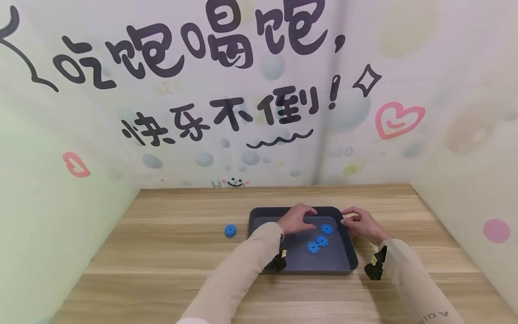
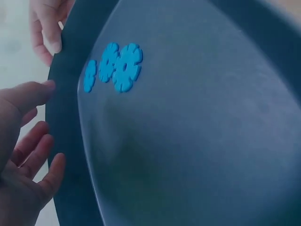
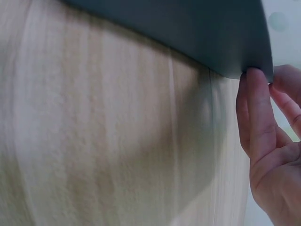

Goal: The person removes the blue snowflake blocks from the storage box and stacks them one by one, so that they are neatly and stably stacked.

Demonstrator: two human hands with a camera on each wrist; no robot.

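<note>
A dark grey rectangular tray holds three blue notched discs, one apart from two overlapping discs. Over the tray's far part is my left hand, fingers spread and nothing between them. In the left wrist view the left hand appears beside the tray's rim, with the blue discs beyond it. At the far right corner, my right hand pinches the tray's rim. The right wrist view has the right hand's fingers against the tray's outer wall.
Left of the tray, a small stack of blue discs sits on the wooden table. A printed white backdrop rises behind the table, with side panels at left and right.
</note>
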